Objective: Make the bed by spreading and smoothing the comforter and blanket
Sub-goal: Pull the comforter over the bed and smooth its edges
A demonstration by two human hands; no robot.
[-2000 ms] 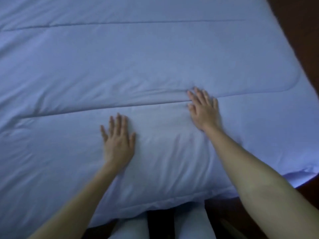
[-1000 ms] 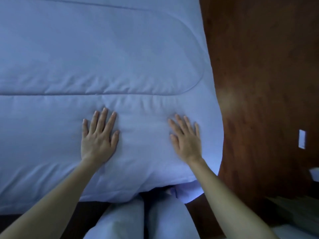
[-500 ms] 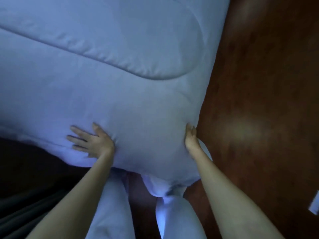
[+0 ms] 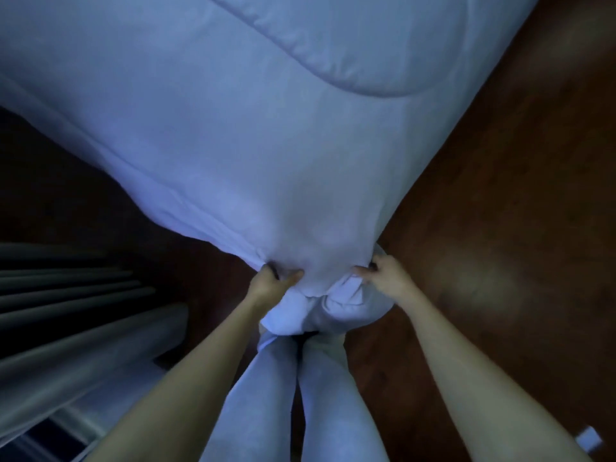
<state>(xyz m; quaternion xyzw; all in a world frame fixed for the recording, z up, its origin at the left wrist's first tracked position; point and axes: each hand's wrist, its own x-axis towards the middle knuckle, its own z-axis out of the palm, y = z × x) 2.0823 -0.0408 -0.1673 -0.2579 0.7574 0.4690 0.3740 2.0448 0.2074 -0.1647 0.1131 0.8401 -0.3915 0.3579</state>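
A pale blue quilted comforter (image 4: 266, 135) covers the bed and fills the upper part of the head view, its stitched seam curving near the top right. Its near corner hangs down toward me. My left hand (image 4: 270, 283) pinches the comforter's lower edge on the left of that corner. My right hand (image 4: 383, 276) grips the edge on the right of the corner, about a hand's width away. A fold of white fabric (image 4: 333, 305) bunches below and between both hands.
Dark reddish wooden floor (image 4: 500, 228) lies to the right of the bed corner. Grey curtain folds (image 4: 76, 328) hang at the lower left. My legs in pale trousers (image 4: 300, 395) stand right under the corner. A small white object (image 4: 588, 440) lies on the floor at the lower right.
Both hands went from lying flat on top of the comforter to sliding down to its corner, where they now clutch the edge. My view has swung toward the bed corner.
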